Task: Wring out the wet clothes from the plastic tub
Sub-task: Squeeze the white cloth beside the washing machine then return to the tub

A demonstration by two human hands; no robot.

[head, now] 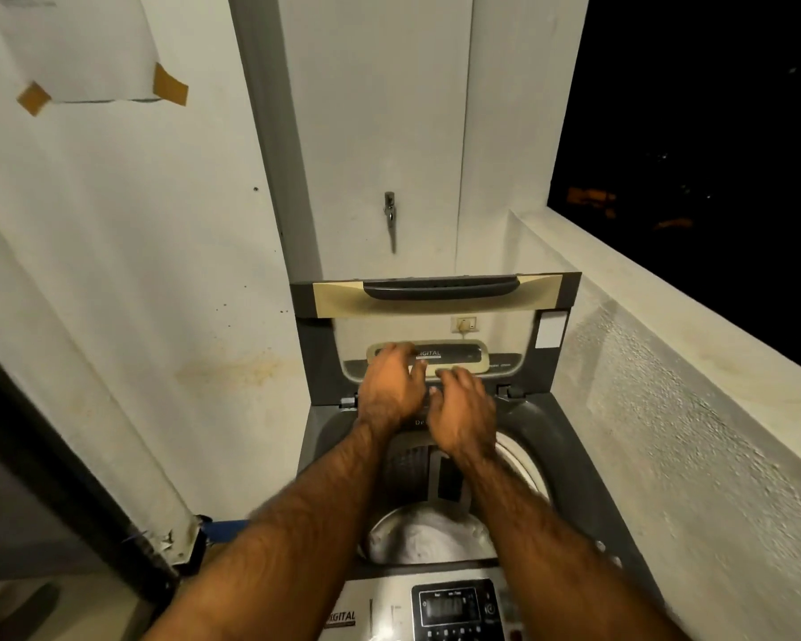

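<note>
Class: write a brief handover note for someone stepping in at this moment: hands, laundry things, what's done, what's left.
Left hand: open, empty, at the foot of the raised lid; contact unclear.
Right hand: open, empty, beside it.
Pale clothes lie in the washing machine drum; no plastic tub in view.
Done: nothing visibly wrung.
Left: lift clothes out, wring them.

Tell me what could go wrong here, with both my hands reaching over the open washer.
The raised lid stands just behind your left hand and right hand; if it falls forward, it could catch them. Your forearms cross above the control panel, so an arm might press a button, and the white clothes in the drum could drip on it when lifted out.
</note>
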